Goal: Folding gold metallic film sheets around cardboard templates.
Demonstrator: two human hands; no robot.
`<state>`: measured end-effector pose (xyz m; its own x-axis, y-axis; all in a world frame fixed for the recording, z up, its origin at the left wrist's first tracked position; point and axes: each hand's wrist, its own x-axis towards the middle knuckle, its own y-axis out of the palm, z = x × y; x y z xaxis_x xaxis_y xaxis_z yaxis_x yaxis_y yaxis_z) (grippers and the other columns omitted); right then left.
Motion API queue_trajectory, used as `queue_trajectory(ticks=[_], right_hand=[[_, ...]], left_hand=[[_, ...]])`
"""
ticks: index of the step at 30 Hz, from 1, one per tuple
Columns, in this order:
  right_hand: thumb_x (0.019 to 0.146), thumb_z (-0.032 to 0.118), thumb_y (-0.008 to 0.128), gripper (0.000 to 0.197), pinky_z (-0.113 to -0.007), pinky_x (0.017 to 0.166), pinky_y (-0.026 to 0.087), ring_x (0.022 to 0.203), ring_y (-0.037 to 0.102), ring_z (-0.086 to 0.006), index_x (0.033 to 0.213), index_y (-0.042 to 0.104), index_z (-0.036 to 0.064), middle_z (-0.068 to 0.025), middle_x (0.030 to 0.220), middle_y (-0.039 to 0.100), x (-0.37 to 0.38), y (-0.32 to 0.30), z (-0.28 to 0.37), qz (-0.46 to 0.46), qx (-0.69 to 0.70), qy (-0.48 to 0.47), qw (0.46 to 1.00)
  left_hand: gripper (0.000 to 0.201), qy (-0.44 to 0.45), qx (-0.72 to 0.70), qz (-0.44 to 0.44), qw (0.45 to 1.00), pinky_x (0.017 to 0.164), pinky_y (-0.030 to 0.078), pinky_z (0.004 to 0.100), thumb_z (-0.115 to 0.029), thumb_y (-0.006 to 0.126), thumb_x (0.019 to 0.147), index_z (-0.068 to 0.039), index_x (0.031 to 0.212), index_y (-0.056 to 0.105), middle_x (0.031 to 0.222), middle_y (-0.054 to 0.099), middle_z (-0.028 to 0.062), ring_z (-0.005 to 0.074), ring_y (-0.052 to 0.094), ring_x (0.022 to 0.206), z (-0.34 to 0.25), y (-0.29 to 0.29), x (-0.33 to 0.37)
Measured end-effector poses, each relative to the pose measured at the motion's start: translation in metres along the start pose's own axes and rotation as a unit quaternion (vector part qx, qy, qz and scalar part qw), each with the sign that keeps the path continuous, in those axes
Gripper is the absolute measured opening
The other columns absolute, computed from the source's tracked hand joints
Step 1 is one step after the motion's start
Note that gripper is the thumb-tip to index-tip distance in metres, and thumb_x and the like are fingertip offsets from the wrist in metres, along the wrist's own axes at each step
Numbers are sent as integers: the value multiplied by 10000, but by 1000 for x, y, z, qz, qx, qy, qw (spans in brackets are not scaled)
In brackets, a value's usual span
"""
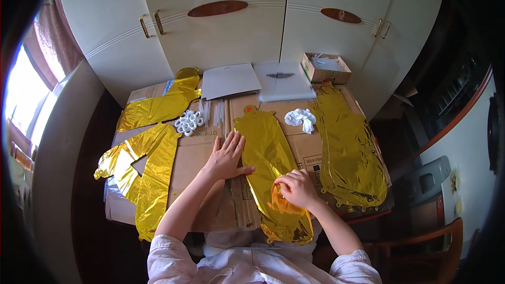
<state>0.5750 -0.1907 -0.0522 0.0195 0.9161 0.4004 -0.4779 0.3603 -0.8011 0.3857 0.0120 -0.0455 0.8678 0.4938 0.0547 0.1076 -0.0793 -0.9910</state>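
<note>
A flat gold foil balloon [265, 139] lies lengthwise on the cardboard in front of me, with a round tab at its far end. My left hand [227, 156] rests on its left edge, palm down, fingers stretched out and thumb on the foil. Over the lower right part of this balloon my right hand [299, 188] is closed, fingers curled in against the foil. What these fingers hold, if anything, is hidden. An orange reflection shows on the shiny foil beneath them.
More gold foil balloons lie at the left [158, 163], far left [152, 109] and right [350, 147]. White rings [188, 123], clear straws [219, 113], crumpled white tissue [301, 119], white sheets [231, 81], a clear plastic packet [284, 81] and an open carton [327, 68] surround the middle.
</note>
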Motion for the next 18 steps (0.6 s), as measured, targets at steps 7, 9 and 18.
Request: queue_trajectory(ticks=[7,9,18], right_hand=[[778,72,612,129,-338,754,388,756,599,-181,864,678,141,10,765,661,-5,-2,-2,-6,-13,1,1000],[777,71,611,127,-337,757,386,750,597,-178,857,679,142,12,758,660,-6,-2,-2,-9,-15,1,1000],[767,77,618,113,-334,746,375,713,580,-171,828,680,149,19,724,650,-6,-4,0,-27,0,-6,1000]], left_hand=[[1069,5,-3,9,1000,1110,115,640,-777,488,769,-22,1481,230,1536,220,204,321,138,1452,0,3,8],[1063,8,0,16,1000,1108,111,646,-778,488,769,-35,1484,229,1538,216,200,322,131,1453,-1,1,8],[1080,12,0,28,1000,1105,110,654,-783,514,745,-54,1489,226,1545,199,193,344,115,1452,4,-1,11]])
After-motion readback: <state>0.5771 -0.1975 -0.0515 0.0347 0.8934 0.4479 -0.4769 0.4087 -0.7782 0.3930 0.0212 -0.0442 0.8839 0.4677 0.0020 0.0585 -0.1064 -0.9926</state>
